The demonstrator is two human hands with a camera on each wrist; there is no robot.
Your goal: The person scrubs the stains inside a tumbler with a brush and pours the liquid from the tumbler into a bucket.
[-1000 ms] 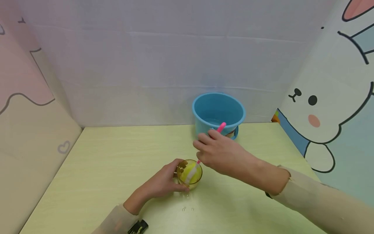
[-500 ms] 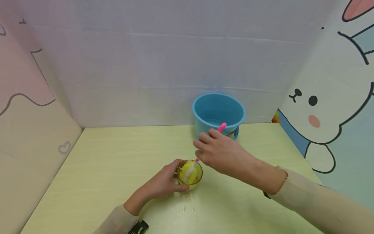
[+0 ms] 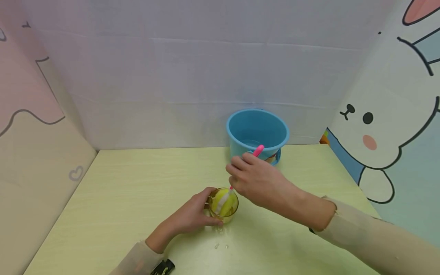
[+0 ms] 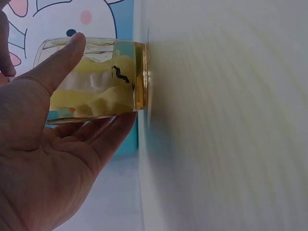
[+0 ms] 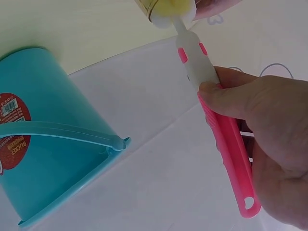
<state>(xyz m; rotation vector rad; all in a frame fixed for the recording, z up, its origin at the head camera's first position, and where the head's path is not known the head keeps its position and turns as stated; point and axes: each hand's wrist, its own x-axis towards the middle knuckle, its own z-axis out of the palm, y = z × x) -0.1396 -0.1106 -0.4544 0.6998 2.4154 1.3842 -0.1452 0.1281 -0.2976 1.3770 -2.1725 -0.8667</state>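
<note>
Two sleeved arms angled inward over a pale bench, left hand curled round an amber-tinted glass cup standing upright on it, right hand higher, gripping a pink-handled brush slanted down into the cup, blue bucket beyond.

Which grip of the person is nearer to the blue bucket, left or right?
Right. The right grip, holding the brush, is in front of the blue bucket, not touching it; the left grip, holding the glass, is farther off, nearer the person.
</note>
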